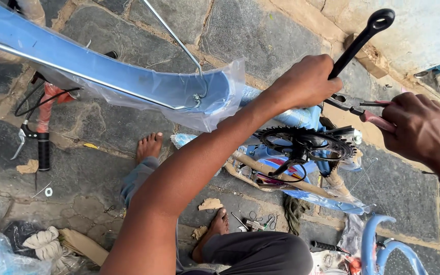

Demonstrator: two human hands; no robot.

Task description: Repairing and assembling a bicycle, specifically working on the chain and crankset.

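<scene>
My left hand [305, 81] is shut around a black crank arm [365, 35] that sticks up to the upper right. Below it sits a black toothed chainring [304, 144] on a blue bicycle frame [301, 118] partly wrapped in brown paper. My right hand [421, 130] grips red-handled pliers [362, 108], whose jaws point left toward the crank base just under my left hand. A blue mudguard [103, 71] in clear plastic with a wire stay crosses the upper left. My bare feet [149, 146] rest on the stone floor.
Handlebar with black grip and brake lever [40, 142] lies at left. Small tools and scraps of cardboard [253, 221] lie near my foot. Another blue mudguard [378, 244] is at lower right. Rags and plastic bags [42, 244] sit at lower left. A wall base runs along the upper right.
</scene>
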